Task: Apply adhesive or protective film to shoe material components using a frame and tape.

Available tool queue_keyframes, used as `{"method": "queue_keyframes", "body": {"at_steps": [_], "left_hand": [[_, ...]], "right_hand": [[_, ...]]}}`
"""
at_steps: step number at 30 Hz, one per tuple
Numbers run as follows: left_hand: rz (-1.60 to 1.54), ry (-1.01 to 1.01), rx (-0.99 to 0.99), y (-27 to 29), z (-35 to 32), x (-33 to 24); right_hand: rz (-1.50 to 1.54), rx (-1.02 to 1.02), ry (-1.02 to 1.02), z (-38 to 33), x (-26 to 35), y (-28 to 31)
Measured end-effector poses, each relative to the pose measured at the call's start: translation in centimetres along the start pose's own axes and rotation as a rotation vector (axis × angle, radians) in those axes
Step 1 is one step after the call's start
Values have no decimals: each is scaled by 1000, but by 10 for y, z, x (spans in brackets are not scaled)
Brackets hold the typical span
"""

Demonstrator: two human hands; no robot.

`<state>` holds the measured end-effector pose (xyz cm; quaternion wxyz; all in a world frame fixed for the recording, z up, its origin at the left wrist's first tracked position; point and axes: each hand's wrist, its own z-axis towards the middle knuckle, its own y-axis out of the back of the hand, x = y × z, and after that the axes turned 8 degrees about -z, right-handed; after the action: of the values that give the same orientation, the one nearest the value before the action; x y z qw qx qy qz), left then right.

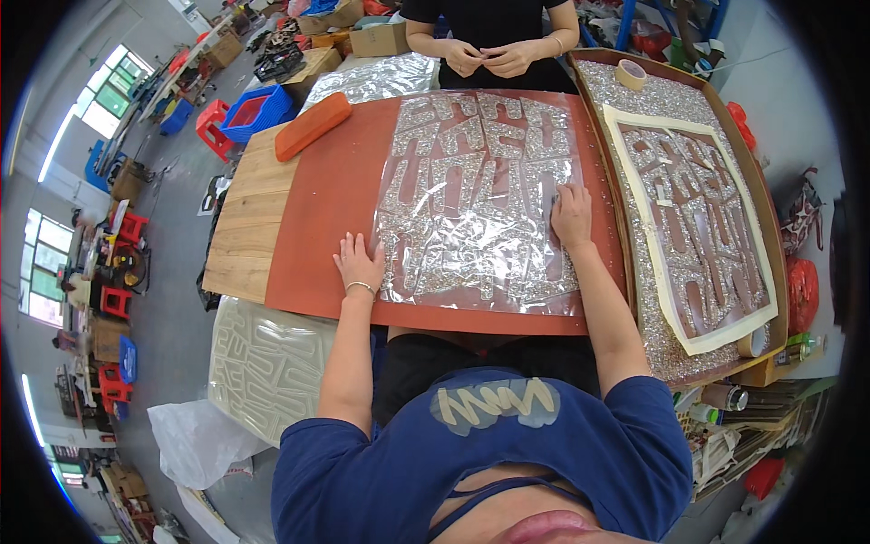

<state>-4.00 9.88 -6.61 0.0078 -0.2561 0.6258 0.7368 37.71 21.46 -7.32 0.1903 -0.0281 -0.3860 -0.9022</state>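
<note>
A clear plastic sheet (453, 222) with glittering silver shapes, shoe-part-like cutouts, lies on a red-brown mat (331, 195). My left hand (361, 266) rests flat with spread fingers at the sheet's left edge, a bracelet at its wrist. At the right edge, my right hand (571, 216) bears on the sheet with bent, closed fingers; a small dark spot shows by its fingertips, and what they hold, if anything, cannot be made out.
Across the table stands a person, hands (489, 60) together. On the right, a glitter-filled tray (625, 263) holds a cream-framed stencil (693, 347) and a tape roll (631, 74). An orange block (313, 125) lies far left on wooden boards (245, 218). A patterned translucent sheet (263, 363) sits lower left.
</note>
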Motion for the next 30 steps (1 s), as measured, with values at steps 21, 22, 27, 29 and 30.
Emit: {"method": "queue_keyframes", "body": {"at_steps": [21, 22, 27, 29, 30], "left_hand": [[147, -34, 171, 4, -6, -2], [143, -33, 150, 3, -7, -1], [129, -69, 138, 5, -7, 6], [107, -130, 142, 7, -7, 13], [111, -135, 145, 6, -8, 15]], "right_hand": [[17, 181, -22, -48, -50, 82], [12, 180, -40, -49, -48, 81], [96, 257, -68, -53, -43, 84], [123, 283, -88, -53, -44, 85], [112, 278, -62, -53, -46, 86]]}}
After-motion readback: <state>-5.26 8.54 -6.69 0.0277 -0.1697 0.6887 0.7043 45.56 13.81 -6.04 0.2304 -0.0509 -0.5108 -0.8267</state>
